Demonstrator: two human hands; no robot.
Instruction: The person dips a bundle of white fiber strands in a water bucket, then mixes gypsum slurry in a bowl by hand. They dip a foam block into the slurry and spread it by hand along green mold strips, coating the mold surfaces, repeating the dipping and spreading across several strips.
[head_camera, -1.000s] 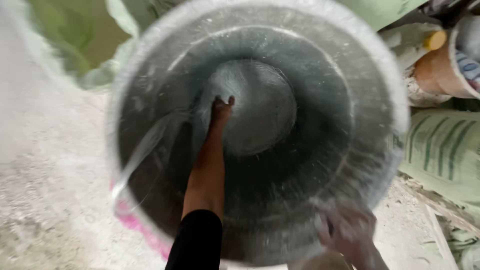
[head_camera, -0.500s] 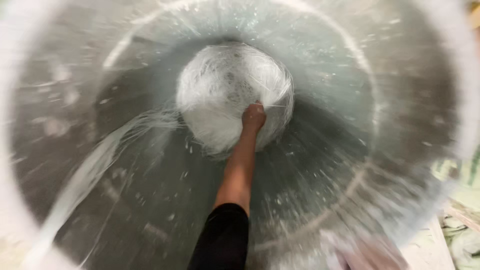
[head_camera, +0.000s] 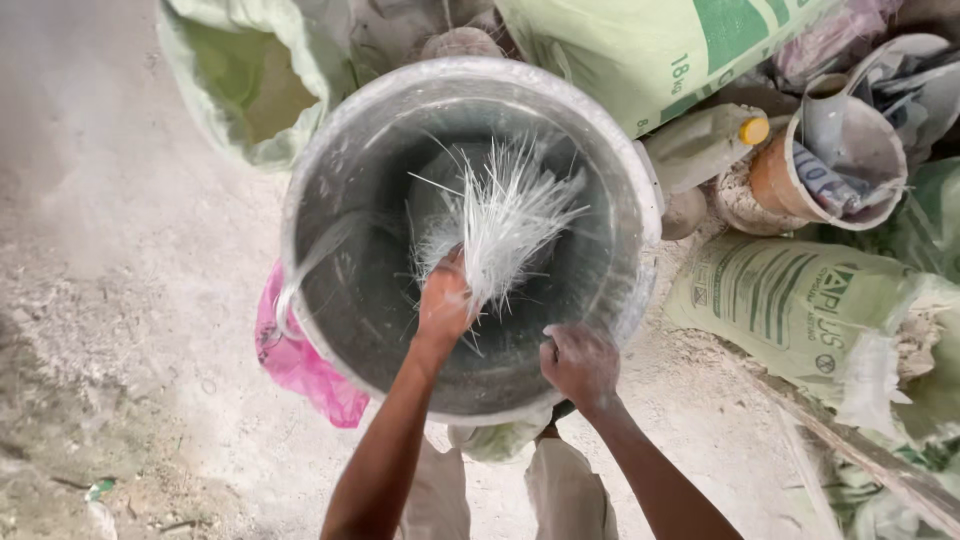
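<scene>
**Fibre bundle lifted inside the bucket**

Inside the big grey bucket (head_camera: 330, 180), which stands on a dusty floor (head_camera: 110, 300) among green sacks (head_camera: 800, 310), a pink bag (head_camera: 295, 365) and a small orange tub (head_camera: 780, 180), the left hand (head_camera: 443, 300) is clenched around the base of a bundle of white fibres (head_camera: 505, 225). The strands fan upward, thin and springy; they look very light, loose and apt to shed, so the gathered base seems the best hold. The right hand (head_camera: 578, 365) grasps the bucket's near rim.
</scene>
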